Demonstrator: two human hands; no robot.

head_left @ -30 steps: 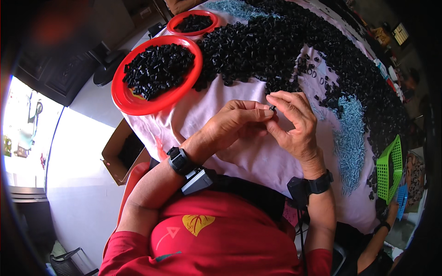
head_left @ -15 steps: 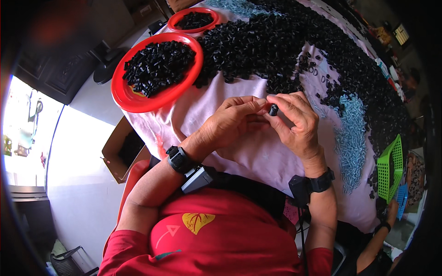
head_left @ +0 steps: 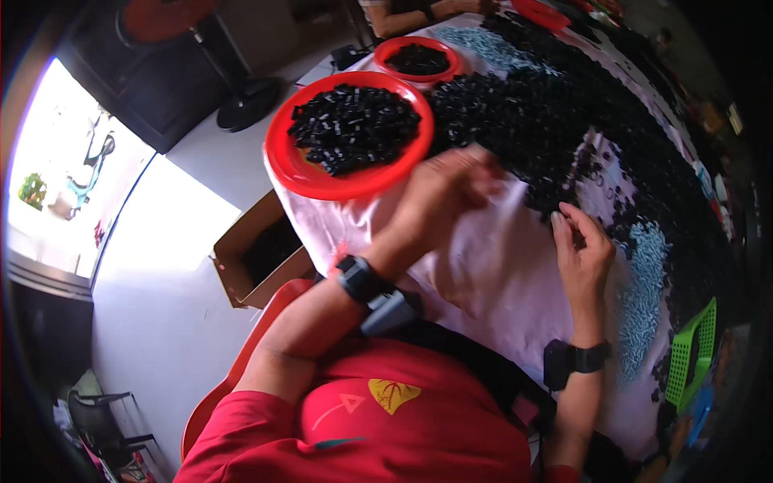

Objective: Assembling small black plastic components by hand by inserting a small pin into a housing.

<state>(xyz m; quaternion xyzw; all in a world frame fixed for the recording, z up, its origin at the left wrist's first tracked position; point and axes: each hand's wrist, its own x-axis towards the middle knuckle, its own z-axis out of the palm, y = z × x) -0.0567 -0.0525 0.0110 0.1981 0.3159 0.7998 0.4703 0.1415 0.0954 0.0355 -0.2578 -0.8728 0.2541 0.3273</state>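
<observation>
My left hand (head_left: 447, 193) is above the pink cloth, between the large red plate (head_left: 278, 165) and the black pile. Motion smears its fingers, so whether anything is in them is hidden. My right hand (head_left: 588, 251) is at the near edge of the pile of small black plastic pieces (head_left: 515, 113), thumb and forefinger tips close together. What lies between those tips is too small to make out. Many similar black pieces (head_left: 354, 129) are heaped in the large red plate. Right of my right hand is a heap of small light-blue pieces (head_left: 644, 274).
A smaller red plate (head_left: 384, 55) with black pieces stands behind the large one. A green basket (head_left: 692, 354) is at the right, a cardboard box (head_left: 233, 274) beside the table at left. A black stand fan (head_left: 241, 105) and another person's arm (head_left: 398, 22) are at the back.
My hands, together around a small black piece before, have parted. The left has moved toward the large plate, the right to the pile's edge. The whole view has shifted.
</observation>
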